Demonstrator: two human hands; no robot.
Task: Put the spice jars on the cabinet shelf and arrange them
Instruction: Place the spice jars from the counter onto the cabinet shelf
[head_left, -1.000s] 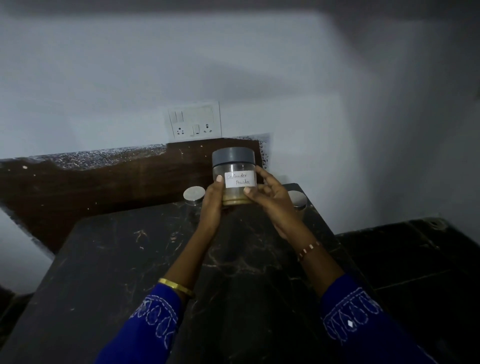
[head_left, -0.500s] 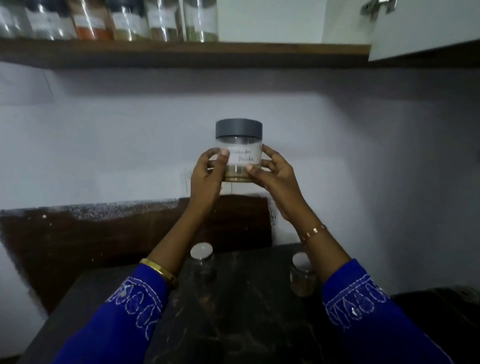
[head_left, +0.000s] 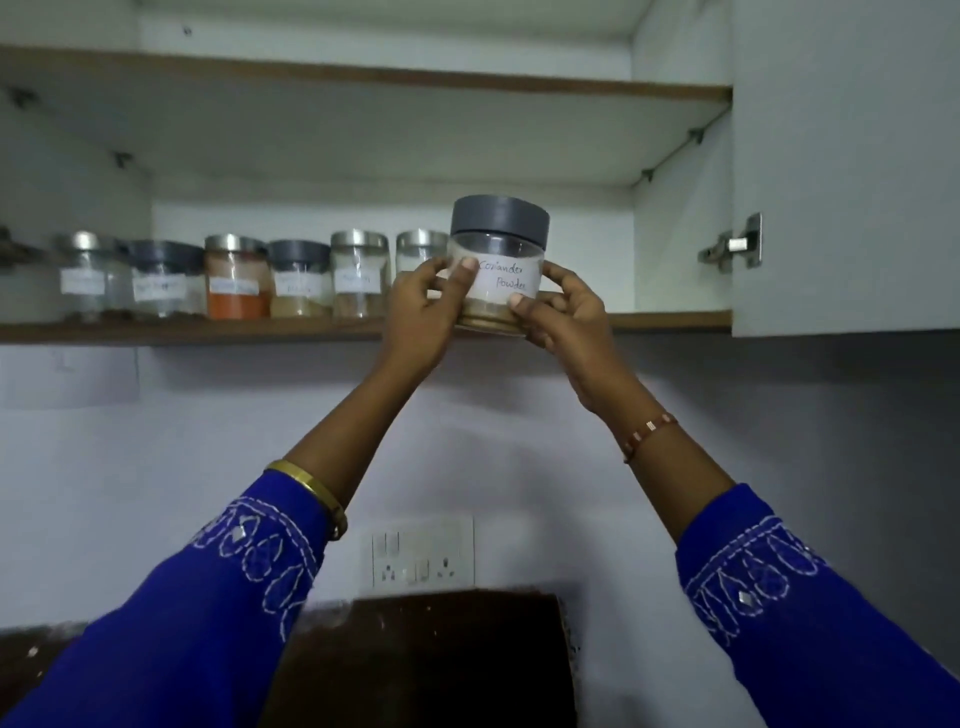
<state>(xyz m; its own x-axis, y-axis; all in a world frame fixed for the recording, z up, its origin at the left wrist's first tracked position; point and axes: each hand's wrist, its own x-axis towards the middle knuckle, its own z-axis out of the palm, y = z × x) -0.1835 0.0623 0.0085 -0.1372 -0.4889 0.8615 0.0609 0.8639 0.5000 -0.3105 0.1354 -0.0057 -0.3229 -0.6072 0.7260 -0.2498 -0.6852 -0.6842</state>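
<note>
Head view: both hands hold one spice jar (head_left: 497, 262) up at the front edge of the cabinet shelf (head_left: 208, 331). The left hand (head_left: 420, 312) has its grip around the jar's left side, thumb on the front glass beside the label and fingers curled behind. The right hand (head_left: 563, 317) has its grip on the lower right side, thumb pressed under the label and fingers wrapped round the back. The jar is upright, with a grey lid, a white label reading "Coriander Powder", and a low layer of tan powder at its bottom. Its base sits level with the shelf's front edge; whether it touches the board cannot be told.

To the left of the grip, a row of jars (head_left: 236, 278) stands on the same shelf, some with steel lids, some grey, one filled with orange-red powder. The nearest of them is partly hidden behind the left hand. To the right of the grip, the shelf board runs bare to the cabinet wall, where a door hinge (head_left: 732, 244) shows. Far below the grip, a switch plate (head_left: 422, 551) sits on the wall.
</note>
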